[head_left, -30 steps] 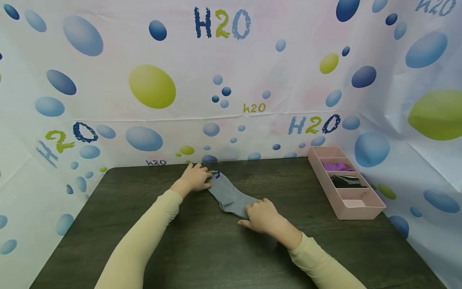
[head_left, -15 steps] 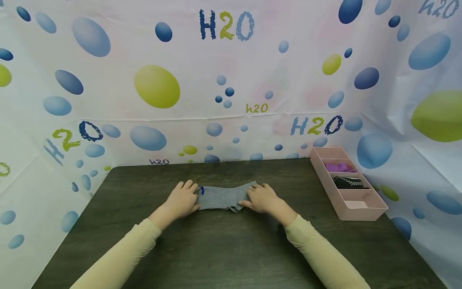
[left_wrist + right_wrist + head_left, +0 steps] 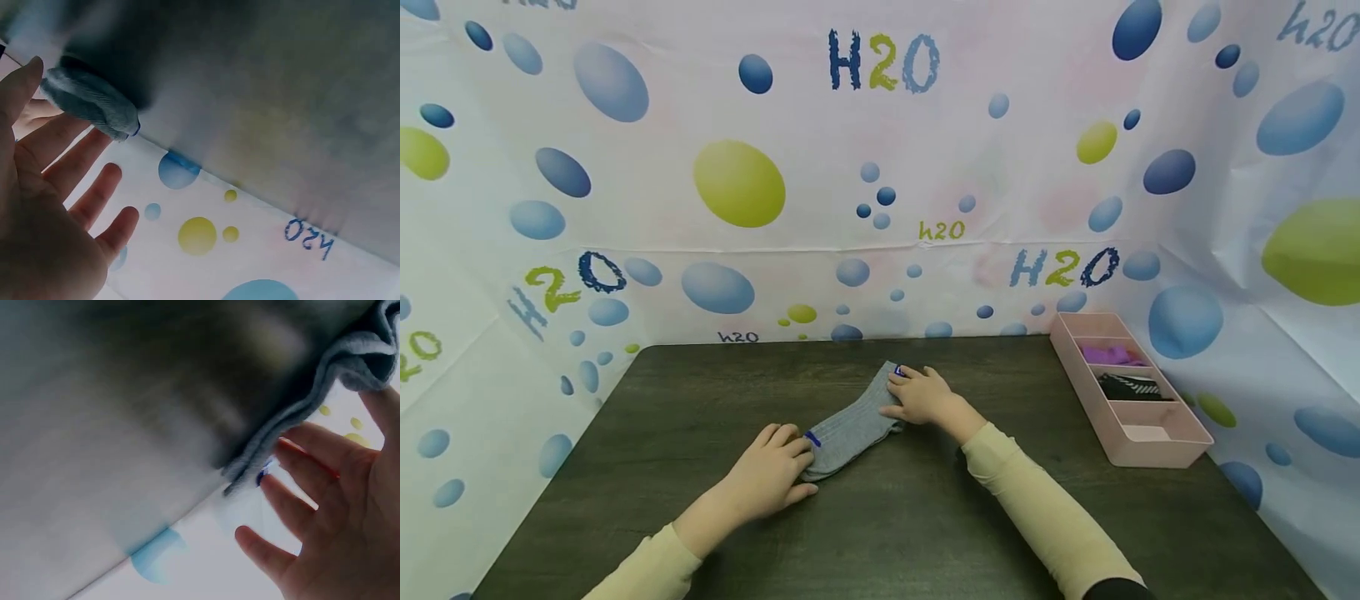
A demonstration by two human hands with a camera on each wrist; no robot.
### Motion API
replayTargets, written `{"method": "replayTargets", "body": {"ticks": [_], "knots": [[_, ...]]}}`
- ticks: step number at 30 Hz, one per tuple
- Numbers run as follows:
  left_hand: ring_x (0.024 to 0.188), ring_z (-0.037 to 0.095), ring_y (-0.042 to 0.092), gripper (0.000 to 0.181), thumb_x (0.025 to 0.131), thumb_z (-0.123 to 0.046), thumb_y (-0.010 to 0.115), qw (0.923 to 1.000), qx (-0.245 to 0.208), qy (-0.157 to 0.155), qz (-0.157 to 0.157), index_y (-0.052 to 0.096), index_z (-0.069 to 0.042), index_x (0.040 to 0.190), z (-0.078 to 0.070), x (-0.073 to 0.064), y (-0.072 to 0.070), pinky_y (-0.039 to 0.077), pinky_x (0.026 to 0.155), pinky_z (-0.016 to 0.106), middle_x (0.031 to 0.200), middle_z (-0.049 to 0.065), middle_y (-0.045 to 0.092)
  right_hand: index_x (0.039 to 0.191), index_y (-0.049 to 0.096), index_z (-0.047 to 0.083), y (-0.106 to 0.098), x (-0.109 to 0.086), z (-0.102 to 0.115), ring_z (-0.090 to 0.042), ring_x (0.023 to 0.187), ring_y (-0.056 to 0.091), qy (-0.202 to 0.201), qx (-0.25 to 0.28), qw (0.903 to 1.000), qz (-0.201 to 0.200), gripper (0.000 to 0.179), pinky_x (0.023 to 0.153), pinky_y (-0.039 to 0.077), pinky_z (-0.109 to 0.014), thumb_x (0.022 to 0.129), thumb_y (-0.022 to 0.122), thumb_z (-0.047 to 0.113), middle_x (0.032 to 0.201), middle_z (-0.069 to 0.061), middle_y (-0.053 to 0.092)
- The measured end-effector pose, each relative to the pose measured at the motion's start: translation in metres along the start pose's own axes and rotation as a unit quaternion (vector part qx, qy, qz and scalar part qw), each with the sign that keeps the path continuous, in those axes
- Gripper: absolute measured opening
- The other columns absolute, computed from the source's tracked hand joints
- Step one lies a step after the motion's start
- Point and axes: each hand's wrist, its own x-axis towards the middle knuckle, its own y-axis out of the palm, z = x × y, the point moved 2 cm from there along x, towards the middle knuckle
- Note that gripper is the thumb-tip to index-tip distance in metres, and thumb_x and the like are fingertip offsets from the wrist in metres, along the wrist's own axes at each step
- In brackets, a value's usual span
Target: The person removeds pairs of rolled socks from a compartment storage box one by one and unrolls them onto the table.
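A grey ribbed sock (image 3: 853, 429) lies flat on the dark table, slanting from near left to far right, with a blue mark at each end. My left hand (image 3: 767, 471) touches its near left end with extended fingers. On the far right end rest the fingers of my right hand (image 3: 925, 396). In the left wrist view, the sock's rounded end (image 3: 94, 103) meets the fingertips of a spread hand (image 3: 59, 187). The right wrist view has the layered edge of the sock (image 3: 300, 400) along the loosely extended fingers of the right hand (image 3: 337, 494).
A pink divided box (image 3: 1157, 454) stands at the table's right side. Inside are a purple cloth item (image 3: 1112, 356) and a black item with white stripes (image 3: 1127, 387), each in its own compartment. A bubble-printed backdrop (image 3: 820, 275) rises behind the dark tabletop (image 3: 880, 542).
The sock has swung round on the table: its left end came nearer, its right end went farther away. My left hand moved nearer with it, my right hand farther away and slightly left.
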Motion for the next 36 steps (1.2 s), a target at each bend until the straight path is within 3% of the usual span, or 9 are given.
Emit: {"method": "replayTargets", "body": {"ticks": [7, 13, 19, 23, 29, 36], "knots": [[0.121, 0.03, 0.056, 0.05, 0.085, -0.053, 0.066, 0.9954, -0.076, -0.038, 0.045, 0.071, -0.011, 0.112, -0.009, -0.029, -0.008, 0.04, 0.104, 0.057, 0.119, 0.004, 0.07, 0.155, 0.026, 0.025, -0.004, 0.022, 0.019, -0.017, 0.152, 0.017, -0.051, -0.006, 0.9985, 0.02, 0.069, 0.12, 0.02, -0.051, 0.097, 0.037, 0.062, 0.163, 0.008, 0.019], [0.131, 0.032, 0.053, 0.068, 0.086, -0.064, 0.057, 0.9902, -0.097, -0.048, 0.089, 0.068, -0.007, 0.12, -0.015, -0.052, -0.013, 0.039, 0.105, 0.059, 0.133, 0.012, 0.062, 0.156, 0.021, 0.028, -0.01, 0.044, 0.041, -0.016, 0.153, 0.014, -0.087, -0.028, 0.9955, 0.027, 0.072, 0.121, 0.018, -0.048, 0.096, 0.036, 0.065, 0.164, 0.01, 0.015], [0.129, 0.03, 0.055, 0.073, 0.084, -0.071, 0.053, 0.9923, -0.08, -0.055, 0.077, 0.067, -0.009, 0.121, -0.012, -0.07, -0.014, 0.038, 0.104, 0.06, 0.132, 0.01, 0.063, 0.157, 0.017, 0.029, -0.014, 0.064, 0.062, -0.014, 0.153, 0.01, -0.111, -0.039, 0.9928, 0.026, 0.074, 0.122, 0.016, -0.047, 0.095, 0.035, 0.066, 0.164, 0.011, 0.012], [0.126, 0.028, 0.057, 0.072, 0.082, -0.071, 0.056, 0.9937, -0.052, -0.076, 0.065, 0.069, -0.01, 0.118, -0.007, -0.083, -0.016, 0.037, 0.105, 0.061, 0.129, 0.009, 0.065, 0.157, 0.017, 0.029, -0.017, 0.075, 0.079, -0.014, 0.153, 0.01, -0.126, -0.036, 0.9912, 0.019, 0.073, 0.122, 0.016, -0.047, 0.096, 0.035, 0.065, 0.164, 0.011, 0.011], [0.123, 0.027, 0.059, 0.073, 0.08, -0.074, 0.055, 0.9899, -0.046, -0.116, 0.067, 0.07, -0.011, 0.115, 0.003, -0.101, -0.018, 0.036, 0.105, 0.062, 0.124, 0.008, 0.068, 0.157, 0.015, 0.031, -0.022, 0.086, 0.104, -0.013, 0.153, 0.008, -0.132, -0.035, 0.9904, 0.022, 0.073, 0.123, 0.015, -0.045, 0.095, 0.032, 0.067, 0.164, 0.014, 0.009], [0.121, 0.026, 0.06, 0.073, 0.08, -0.076, 0.053, 0.9846, -0.036, -0.155, 0.072, 0.071, -0.013, 0.113, 0.013, -0.118, -0.02, 0.036, 0.105, 0.062, 0.121, 0.005, 0.069, 0.157, 0.013, 0.033, -0.029, 0.103, 0.131, -0.011, 0.153, 0.008, -0.146, -0.069, 0.9868, 0.01, 0.072, 0.123, 0.015, -0.045, 0.095, 0.028, 0.068, 0.164, 0.015, 0.008]]}}
